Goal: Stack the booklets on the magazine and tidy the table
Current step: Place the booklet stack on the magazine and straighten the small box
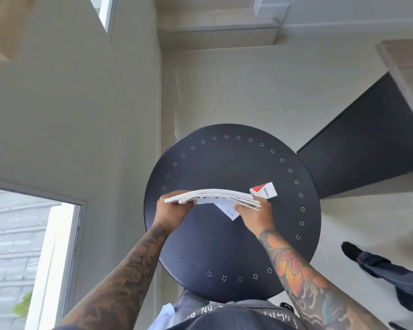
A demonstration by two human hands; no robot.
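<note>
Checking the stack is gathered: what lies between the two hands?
In the head view, the paper stack spans from left hand to right hand; one white sheet hangs below it.

From my feed I see a round, dark tabletop (231,160) with a ring of small punched flower-shaped holes near its rim. Beneath it spreads a floor of pale square tiles (248,86), evenly lit by soft daylight. A plain off-white wall (69,103) runs along the left; a glazed opening (22,246) low on it shows a grey brick surface outside and a bit of green foliage. A narrow window (105,10) sits higher up the same wall. Off the tabletop's right edge stands a dark flat panel (367,144). At the far end, a tiled step (219,27) rises.
</note>
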